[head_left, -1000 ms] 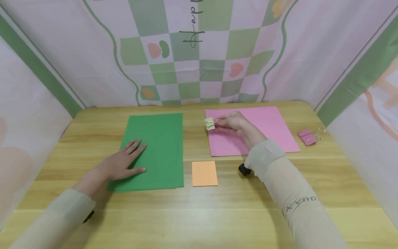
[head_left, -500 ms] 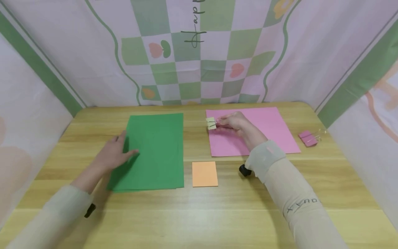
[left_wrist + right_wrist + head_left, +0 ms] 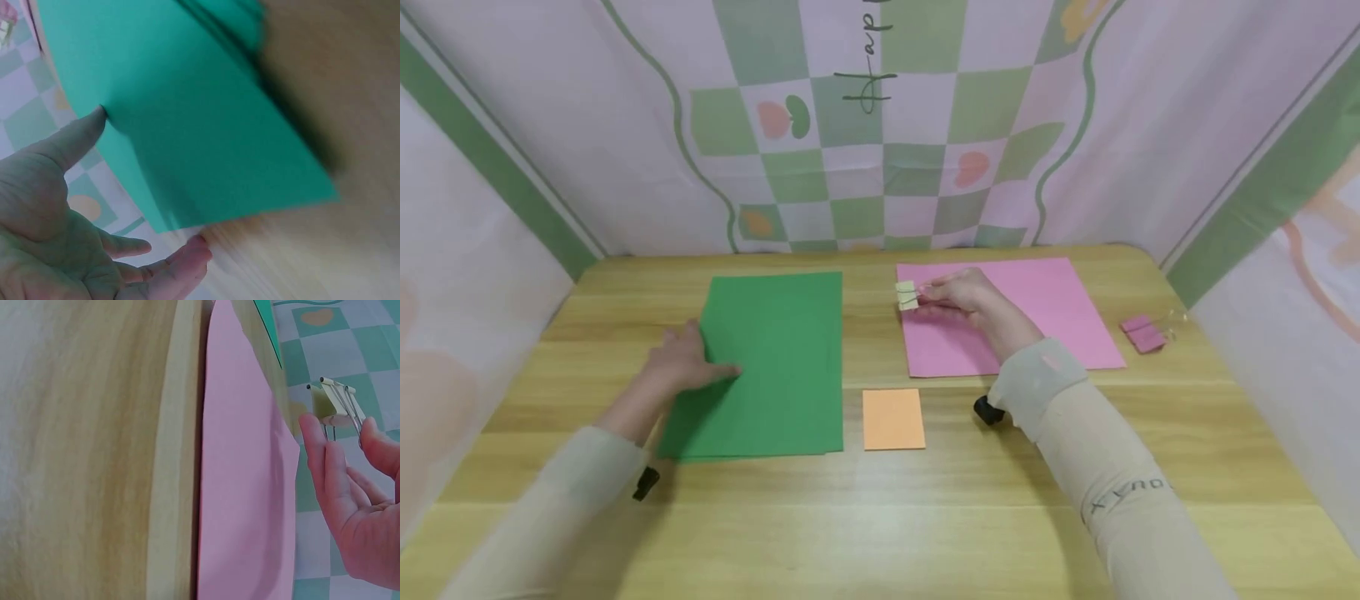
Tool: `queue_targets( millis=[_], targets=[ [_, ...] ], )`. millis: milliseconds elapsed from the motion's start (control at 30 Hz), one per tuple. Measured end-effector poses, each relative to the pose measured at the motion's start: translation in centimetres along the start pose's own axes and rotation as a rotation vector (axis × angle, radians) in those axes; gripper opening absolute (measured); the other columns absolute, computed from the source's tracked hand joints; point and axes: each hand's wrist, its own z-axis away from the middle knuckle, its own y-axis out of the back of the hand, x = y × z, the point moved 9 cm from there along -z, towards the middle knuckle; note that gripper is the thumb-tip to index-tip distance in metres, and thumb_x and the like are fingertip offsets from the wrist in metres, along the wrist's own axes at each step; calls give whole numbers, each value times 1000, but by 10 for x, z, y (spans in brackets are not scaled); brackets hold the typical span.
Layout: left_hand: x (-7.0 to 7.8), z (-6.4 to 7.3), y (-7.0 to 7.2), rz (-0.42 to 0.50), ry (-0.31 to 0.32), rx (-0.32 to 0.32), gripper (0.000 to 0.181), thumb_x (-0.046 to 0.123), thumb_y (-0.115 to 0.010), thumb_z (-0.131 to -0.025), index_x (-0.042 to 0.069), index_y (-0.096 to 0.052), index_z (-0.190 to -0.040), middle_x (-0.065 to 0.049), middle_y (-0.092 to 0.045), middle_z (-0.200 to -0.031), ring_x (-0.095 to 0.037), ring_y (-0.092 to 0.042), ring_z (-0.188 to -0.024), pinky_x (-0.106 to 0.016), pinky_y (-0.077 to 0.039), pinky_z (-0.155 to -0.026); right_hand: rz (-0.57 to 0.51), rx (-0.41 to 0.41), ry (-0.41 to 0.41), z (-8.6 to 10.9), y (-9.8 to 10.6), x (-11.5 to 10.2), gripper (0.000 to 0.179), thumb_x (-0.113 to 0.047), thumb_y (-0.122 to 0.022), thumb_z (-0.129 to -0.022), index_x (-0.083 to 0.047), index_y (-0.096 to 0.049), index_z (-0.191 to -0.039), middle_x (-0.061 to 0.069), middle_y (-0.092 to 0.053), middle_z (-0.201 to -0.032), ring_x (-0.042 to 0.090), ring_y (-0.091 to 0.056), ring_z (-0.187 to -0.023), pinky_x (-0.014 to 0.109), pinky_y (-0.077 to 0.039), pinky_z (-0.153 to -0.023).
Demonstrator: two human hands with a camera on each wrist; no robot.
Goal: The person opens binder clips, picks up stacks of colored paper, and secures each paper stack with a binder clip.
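At the left edge of a stack of green paper (image 3: pixel 775 367), my left hand (image 3: pixel 681 360) has its thumb on the top sheet. Its other fingers (image 3: pixel 178 265) lie just beyond the stack's edge, fairly straight, as the left wrist view shows. My right hand (image 3: pixel 966 296) pinches a pale yellow binder clip (image 3: pixel 907 295) by its wire handles, over the left part of the pink paper (image 3: pixel 1045 317). In the right wrist view the clip's mouth (image 3: pixel 324 403) faces away from the hand, with thumb and fingers on either handle.
An orange sticky-note pad (image 3: pixel 893 419) lies between the two papers, nearer the front. A pink binder clip (image 3: pixel 1144 333) sits at the right of the wooden table (image 3: pixel 880 533). A checked curtain (image 3: pixel 880 167) hangs behind the table.
My left hand has drawn back from the top of the green paper to its left edge, with the thumb still over it. The right hand keeps its hold on the yellow binder clip.
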Motion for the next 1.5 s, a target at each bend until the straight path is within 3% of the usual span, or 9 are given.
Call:
queue_targets(
  millis=[233,433,500,700,867,933,1200,1433,1500],
  targets=[
    [10,0,7,36,-5,19,114,40,-73,-88,-13,4,-153,-48,-17,-149,-64,-28,-132,-70,-34,-108,-49,-10,-7,-1,-3,-1,49,2,-61,-95,12,-45,-140,8,-75,-76,17,-75,-72,30,-59,-86],
    [10,0,7,67,30,5,116,35,-74,-89,-9,12,-153,-47,-11,-151,-64,-24,-135,-70,-31,-110,-24,6,-6,-1,-5,-2,48,1,-63,-94,10,-48,-139,25,-67,-113,16,-75,-74,29,-59,-85],
    [9,0,8,77,40,-2,117,33,-74,-89,-9,14,-153,-47,-9,-152,-64,-18,-138,-70,-28,-112,-14,9,-4,-1,-7,-3,48,0,-63,-94,10,-48,-139,26,-66,-117,16,-75,-73,29,-59,-84],
    [14,0,9,57,75,-23,117,28,-74,-88,-9,17,-152,-48,-15,-150,-63,-20,-138,-66,-26,-115,-16,0,-5,-2,-12,-4,47,-1,-64,-95,9,-49,-139,10,-75,-84,16,-74,-75,29,-59,-85],
    [19,-2,9,44,115,-25,119,26,-75,-87,-6,20,-152,-47,-30,-144,-58,-37,-132,-61,-36,-113,-23,-3,2,-3,-15,-1,46,0,-62,-95,10,-48,-138,14,-73,-95,16,-74,-78,31,-57,-91],
    [21,-4,9,50,129,-21,121,25,-76,-86,-4,21,-153,-46,-31,-143,-56,-38,-132,-60,-36,-113,-30,-5,3,-3,-17,0,46,1,-61,-95,11,-48,-138,14,-73,-95,16,-73,-79,31,-57,-91],
    [16,-8,5,151,168,-37,125,20,-78,-85,2,25,-153,-46,-6,-153,-57,-13,-145,-62,-23,-119,-31,-6,4,-5,-22,2,47,2,-61,-95,12,-47,-138,5,-72,-78,14,-73,-75,31,-57,-92],
    [18,-8,4,150,131,-63,124,19,-77,-86,-4,27,-150,-47,-17,-151,-57,-25,-140,-60,-27,-118,-42,7,20,-1,-22,-1,46,3,-64,-92,12,-50,-135,16,-73,-93,17,-74,-78,29,-59,-86],
    [16,-9,4,175,99,-71,124,19,-76,-87,-7,29,-148,-45,-11,-153,-56,-22,-142,-60,-23,-120,-46,3,21,0,-22,-1,46,3,-65,-92,13,-50,-134,21,-72,-101,18,-74,-80,28,-60,-84]
  ],
)
